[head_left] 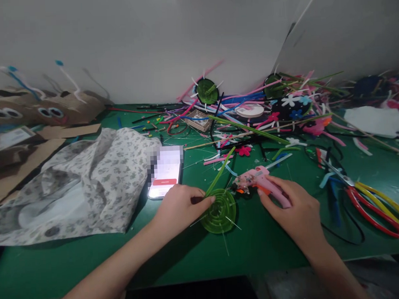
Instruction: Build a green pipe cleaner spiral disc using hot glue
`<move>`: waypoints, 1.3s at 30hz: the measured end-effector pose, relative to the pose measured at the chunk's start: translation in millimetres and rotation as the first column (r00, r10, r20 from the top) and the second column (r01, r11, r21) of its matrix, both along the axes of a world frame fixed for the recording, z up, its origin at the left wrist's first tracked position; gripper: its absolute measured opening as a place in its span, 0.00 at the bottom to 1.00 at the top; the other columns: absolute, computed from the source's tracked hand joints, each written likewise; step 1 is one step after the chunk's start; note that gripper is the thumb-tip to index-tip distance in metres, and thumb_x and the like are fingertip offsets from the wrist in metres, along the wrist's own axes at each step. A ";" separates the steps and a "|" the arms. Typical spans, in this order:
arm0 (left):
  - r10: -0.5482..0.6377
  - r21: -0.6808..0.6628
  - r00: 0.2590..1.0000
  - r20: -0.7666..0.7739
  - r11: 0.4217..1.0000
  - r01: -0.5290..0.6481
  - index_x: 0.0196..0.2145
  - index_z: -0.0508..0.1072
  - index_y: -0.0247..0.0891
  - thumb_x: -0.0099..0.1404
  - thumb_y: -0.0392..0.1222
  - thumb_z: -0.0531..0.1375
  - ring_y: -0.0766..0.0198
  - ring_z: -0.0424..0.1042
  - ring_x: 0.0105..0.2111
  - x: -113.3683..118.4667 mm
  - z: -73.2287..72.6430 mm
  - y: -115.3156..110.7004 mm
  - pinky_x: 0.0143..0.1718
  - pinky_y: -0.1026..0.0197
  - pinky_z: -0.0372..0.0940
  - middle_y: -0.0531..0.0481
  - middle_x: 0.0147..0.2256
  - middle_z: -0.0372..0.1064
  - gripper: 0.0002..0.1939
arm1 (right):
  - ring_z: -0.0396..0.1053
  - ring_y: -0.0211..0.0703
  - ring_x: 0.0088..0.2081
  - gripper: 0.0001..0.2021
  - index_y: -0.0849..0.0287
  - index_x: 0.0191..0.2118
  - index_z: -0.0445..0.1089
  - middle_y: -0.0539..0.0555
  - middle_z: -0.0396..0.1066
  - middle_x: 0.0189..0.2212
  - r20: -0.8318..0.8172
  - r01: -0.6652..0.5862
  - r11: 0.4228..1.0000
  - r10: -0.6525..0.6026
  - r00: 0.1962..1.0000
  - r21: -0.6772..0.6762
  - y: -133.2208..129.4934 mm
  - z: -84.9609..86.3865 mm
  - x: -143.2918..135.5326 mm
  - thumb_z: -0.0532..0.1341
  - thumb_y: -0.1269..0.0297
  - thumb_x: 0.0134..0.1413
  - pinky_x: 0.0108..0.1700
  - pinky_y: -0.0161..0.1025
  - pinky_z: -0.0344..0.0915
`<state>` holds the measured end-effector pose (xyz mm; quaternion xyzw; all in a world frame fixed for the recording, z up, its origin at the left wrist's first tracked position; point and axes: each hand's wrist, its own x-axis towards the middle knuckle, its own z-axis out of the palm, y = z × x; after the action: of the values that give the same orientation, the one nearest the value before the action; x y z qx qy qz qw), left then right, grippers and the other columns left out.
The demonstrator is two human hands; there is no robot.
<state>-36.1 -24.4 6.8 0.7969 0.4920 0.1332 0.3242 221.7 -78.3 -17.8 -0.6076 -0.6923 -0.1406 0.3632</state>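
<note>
1. Grey wall [132,46] in the bg, green counter [257,261] up front, pretty messy toward the back right tbh.
2. Main thing = green coil [218,217], a flat spiral disc around the front middle of the counter, btwn both hands. Can't tell if it's lying flat or held a bit up. Thin pale strands poke out past its edge.
3. L hand [180,205]: grip is pinched on the coil's upper left edge, thumb on top. Green strip [224,172] sticks up from right by those fingertips, leaning toward the back right.
4. R hand [296,209]: grip is wrapped around the handle of a pink glue gun [258,177]. Nozzle end is grubby & points left at the coil's upper right edge; can't tell if they touch. Clear glue stick [279,161] pokes out the back of the gun.
5. Phone [166,175] w/ a lit screen, just behind the L hand; part of it is blurred out. Patterned cloth [104,171] bunched up next to it, on the left.
6. Far left: brown cardboard figures [52,112] w/ big cartoon eyes & thin stalks.
7. Right side: scissors [375,203], one red handle, one yellow.
8. Back right: pile of colored fuzzy sticks [316,89], plus a pink flower [243,150] nearer the gun.
</note>
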 end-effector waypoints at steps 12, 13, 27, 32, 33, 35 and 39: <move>-0.004 0.005 0.999 0.041 1.000 0.004 0.15 0.54 0.36 0.66 0.48 0.55 0.70 0.50 0.19 1.1 -0.7 -0.1 0.22 0.62 0.43 0.57 0.17 0.48 0.25 | 0.73 0.46 0.37 0.10 0.58 0.42 0.74 0.55 0.76 0.36 0.050 -0.020 1.000 0.020 0.999 0.004 -0.8 -1.7 -0.8 0.62 0.65 0.54 0.39 0.41 0.69; -0.005 0.004 0.999 0.041 1.000 0.005 0.15 0.54 0.36 0.66 0.48 0.55 0.70 0.50 0.19 0.8 -1.2 -0.2 0.22 0.62 0.43 0.57 0.17 0.48 0.25 | 0.73 0.46 0.37 0.10 0.58 0.42 0.74 0.55 0.76 0.36 0.053 -0.024 1.000 0.023 0.998 0.007 -0.8 -2.1 -0.9 0.62 0.65 0.54 0.39 0.41 0.69; -0.018 -0.004 0.999 0.046 1.000 0.018 0.15 0.53 0.37 0.66 0.48 0.55 0.69 0.50 0.20 0.9 -1.5 1.3 0.22 0.62 0.43 0.57 0.17 0.47 0.25 | 0.72 0.44 0.36 0.10 0.58 0.42 0.75 0.54 0.76 0.35 0.062 -0.003 1.000 0.002 0.998 0.008 -1.0 -3.0 -1.9 0.63 0.66 0.54 0.38 0.40 0.68; -0.024 -0.002 0.998 0.060 1.000 0.024 0.16 0.51 0.37 0.66 0.48 0.55 0.69 0.48 0.20 0.0 -1.8 0.4 0.22 0.62 0.42 0.57 0.17 0.45 0.25 | 0.72 0.44 0.36 0.09 0.58 0.42 0.75 0.54 0.76 0.35 0.060 -0.004 1.000 0.005 0.998 -0.015 -1.3 -2.4 -3.4 0.63 0.66 0.55 0.39 0.40 0.68; -0.023 -0.002 0.998 0.061 1.000 0.023 0.16 0.50 0.37 0.66 0.47 0.55 0.69 0.48 0.20 -0.2 -1.8 0.3 0.23 0.62 0.42 0.57 0.17 0.45 0.25 | 0.72 0.44 0.36 0.09 0.58 0.42 0.75 0.54 0.76 0.35 0.060 0.001 1.000 -0.001 0.998 -0.012 -1.1 -2.4 -3.6 0.63 0.65 0.55 0.39 0.40 0.68; -0.022 -0.002 0.998 0.063 1.000 0.022 0.16 0.49 0.37 0.66 0.47 0.55 0.69 0.48 0.20 -0.3 -1.9 0.1 0.23 0.62 0.42 0.57 0.18 0.44 0.25 | 0.72 0.44 0.36 0.09 0.58 0.42 0.75 0.54 0.76 0.35 0.067 0.004 1.000 -0.004 0.998 -0.001 -0.6 -2.5 -3.3 0.63 0.65 0.55 0.39 0.40 0.68; -0.025 0.000 0.998 0.059 1.000 0.025 0.17 0.49 0.37 0.66 0.48 0.55 0.69 0.49 0.20 -0.4 -2.4 0.5 0.23 0.61 0.42 0.57 0.18 0.45 0.26 | 0.72 0.44 0.35 0.09 0.60 0.42 0.75 0.55 0.76 0.35 0.085 -0.024 1.000 0.025 0.996 -0.002 0.1 -3.2 -1.7 0.63 0.65 0.55 0.38 0.40 0.68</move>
<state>-36.4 -23.9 4.4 0.7987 0.4723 0.1524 0.3404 220.0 -78.2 -21.0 -0.5927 -0.7146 -0.1614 0.3347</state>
